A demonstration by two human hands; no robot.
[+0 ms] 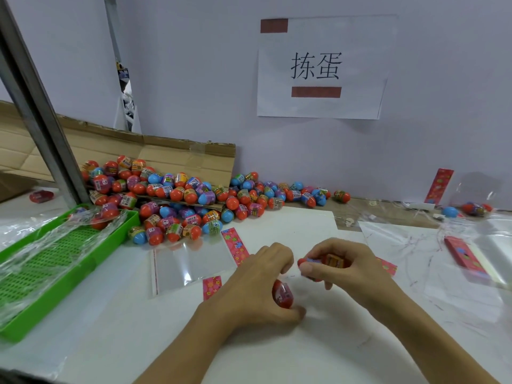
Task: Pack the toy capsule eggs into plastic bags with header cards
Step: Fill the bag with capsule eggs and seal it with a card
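The left hand (260, 284) grips a red egg (282, 293); the right hand (340, 264) clasps more eggs (324, 263). Light, smooth, likely slippery; hold them round the middle.

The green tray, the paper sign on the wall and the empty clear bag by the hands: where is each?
green tray (116, 231): head view, on its far right rim.
paper sign (318, 106): head view, on its blank lower part.
clear bag (191, 261): head view, on its transparent middle.

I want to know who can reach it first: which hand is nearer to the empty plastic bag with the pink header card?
Left. The left hand lies just right of the empty plastic bag; the right hand is farther right.
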